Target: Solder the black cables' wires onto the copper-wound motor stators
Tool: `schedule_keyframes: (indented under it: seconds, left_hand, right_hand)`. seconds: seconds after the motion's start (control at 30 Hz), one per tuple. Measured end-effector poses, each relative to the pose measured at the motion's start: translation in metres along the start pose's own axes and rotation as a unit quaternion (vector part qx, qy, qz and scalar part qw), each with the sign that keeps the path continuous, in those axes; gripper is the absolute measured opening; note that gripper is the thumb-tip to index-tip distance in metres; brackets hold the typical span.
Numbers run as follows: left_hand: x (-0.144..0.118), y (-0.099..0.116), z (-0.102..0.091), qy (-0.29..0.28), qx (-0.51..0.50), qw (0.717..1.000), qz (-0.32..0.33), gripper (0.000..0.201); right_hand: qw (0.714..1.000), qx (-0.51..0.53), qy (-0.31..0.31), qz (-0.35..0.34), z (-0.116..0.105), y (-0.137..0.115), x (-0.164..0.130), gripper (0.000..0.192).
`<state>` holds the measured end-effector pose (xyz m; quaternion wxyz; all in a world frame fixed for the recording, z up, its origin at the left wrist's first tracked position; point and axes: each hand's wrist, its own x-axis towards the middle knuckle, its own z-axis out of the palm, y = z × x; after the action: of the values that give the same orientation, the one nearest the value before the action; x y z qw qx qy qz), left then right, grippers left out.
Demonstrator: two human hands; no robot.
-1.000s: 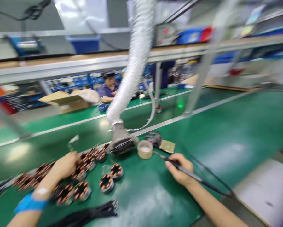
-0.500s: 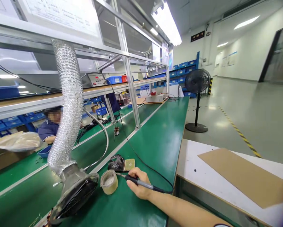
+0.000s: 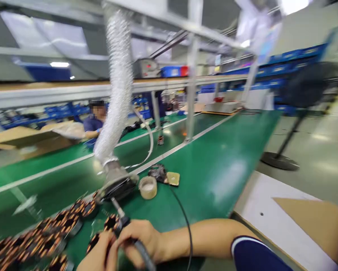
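**Hands meet over a copper-wound stator, iron tip up**

Right hand [image 3: 142, 241] is closed round the dark grip of a soldering iron [image 3: 121, 218], whose tip points up and away toward the fume hood [image 3: 116, 184]. Left hand [image 3: 97, 254] is curled at a copper-wound stator [image 3: 95, 241] low at the table's near edge; motion blur hides whether it truly pinches it. The iron's tip looks clear of the winding, so no joint seems under way on this piece, as far as can be judged.

To the left, a long heap of like stators [image 3: 44, 235] crowds the green table [image 3: 220, 165], touching one another. Beyond the hood sit a tape roll [image 3: 148, 187] and the iron's stand [image 3: 157, 172] with its yellow sponge [image 3: 173, 178]. The iron's black cord [image 3: 183, 214] trails across the mat beside the right forearm and could snag. A co-worker [image 3: 94, 122] sits across the line.
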<state>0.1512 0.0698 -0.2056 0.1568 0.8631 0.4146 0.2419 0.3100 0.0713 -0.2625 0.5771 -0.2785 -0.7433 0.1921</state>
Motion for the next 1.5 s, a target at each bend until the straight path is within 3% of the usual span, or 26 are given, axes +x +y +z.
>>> schedule_keyframes:
  seconds: [0.1,0.23,0.33,0.4,0.47,0.57,0.67,0.8,0.9,1.0,1.17,1.3,1.5]
  left_hand:
    - [-0.024,0.008,0.013,0.012,0.016,0.996,-0.084,0.012]
    - [-0.037,0.018,0.028,-0.024,0.023,0.996,-0.082,0.010]
    - [-0.046,0.025,0.038,-0.058,-0.028,0.992,-0.105,0.009]
    - [-0.050,0.028,0.039,-0.073,-0.059,0.987,-0.129,0.009]
    - [-0.050,0.026,0.032,-0.081,-0.060,0.984,-0.150,0.009]
    - [-0.037,0.012,0.012,-0.046,0.020,0.982,-0.184,0.002]
    - [-0.016,-0.008,0.000,0.004,0.160,0.969,-0.189,0.018]
    - [0.001,-0.020,0.012,-0.040,0.250,0.953,-0.168,0.019]
    - [-0.001,-0.010,0.028,-0.031,0.209,0.970,-0.124,0.022]
    - [-0.009,0.001,0.028,0.002,0.104,0.991,-0.085,0.021]
    - [-0.012,-0.017,0.001,0.054,-0.036,0.982,-0.179,0.035]
    - [-0.010,-0.029,-0.008,-0.018,-0.071,0.975,-0.210,0.025]
    - [-0.016,-0.012,-0.012,-0.127,0.002,0.977,-0.174,0.019]
  right_hand:
    - [1.000,0.010,-0.011,-0.003,-0.011,-0.013,-0.009,0.019]
    - [0.997,0.043,-0.046,0.034,-0.025,-0.013,-0.018,0.019]
    - [0.995,0.047,-0.077,0.036,-0.031,-0.011,-0.027,0.021]
    - [0.994,0.047,-0.090,0.026,-0.037,-0.006,-0.032,0.023]
    - [0.997,0.036,-0.066,0.027,-0.044,0.003,-0.035,0.025]
    - [0.999,0.005,0.009,0.047,-0.052,0.022,-0.034,0.027]
    - [0.998,-0.013,0.033,0.056,-0.052,0.037,-0.031,0.026]
    - [0.998,-0.037,0.017,0.050,-0.048,0.041,-0.030,0.027]
    - [0.996,-0.075,-0.028,0.029,-0.045,0.039,-0.032,0.036]
    - [0.990,-0.097,-0.096,0.025,-0.040,0.037,-0.034,0.050]
    - [0.987,-0.072,-0.138,0.038,-0.031,0.037,-0.033,0.040]
    - [0.989,-0.057,-0.132,0.024,-0.036,0.034,-0.032,0.046]
    - [0.985,-0.044,-0.164,-0.001,-0.043,0.028,-0.037,0.059]
